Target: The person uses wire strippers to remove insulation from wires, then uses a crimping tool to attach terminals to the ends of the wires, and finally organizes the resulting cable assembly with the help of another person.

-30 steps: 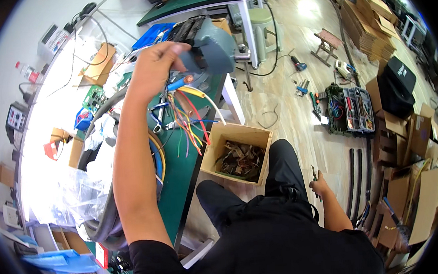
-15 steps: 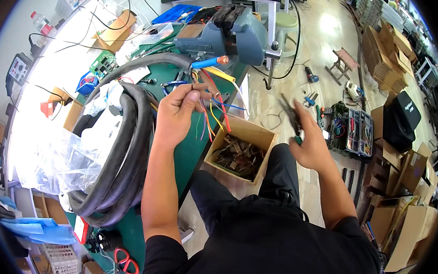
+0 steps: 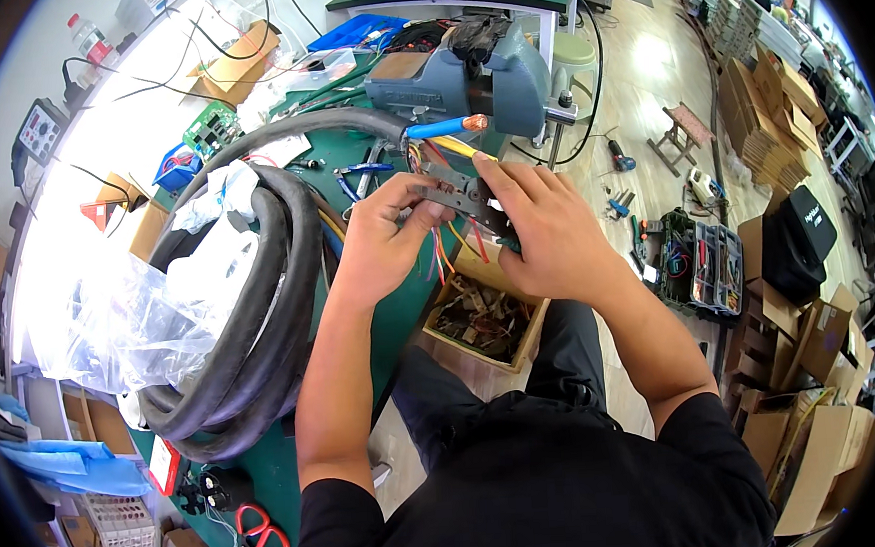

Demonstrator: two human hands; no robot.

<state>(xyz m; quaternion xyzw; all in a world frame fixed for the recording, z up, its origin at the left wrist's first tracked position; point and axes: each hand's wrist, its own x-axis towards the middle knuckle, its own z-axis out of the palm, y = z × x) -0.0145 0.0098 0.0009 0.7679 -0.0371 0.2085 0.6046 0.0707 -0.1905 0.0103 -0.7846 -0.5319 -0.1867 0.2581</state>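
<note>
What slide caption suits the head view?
Right hand holds a dark metal plier-like tool beside left hand, amid thin, multicoloured wires.

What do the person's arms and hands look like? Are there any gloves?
The left arm and right arm come out of short, plain black sleeves and are bare below them. The left hand and right hand have no gloves on, and no watch or bracelet shows.

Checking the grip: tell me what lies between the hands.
The head view shows a dark plier-like tool and coloured wires between left hand and right hand.
</note>
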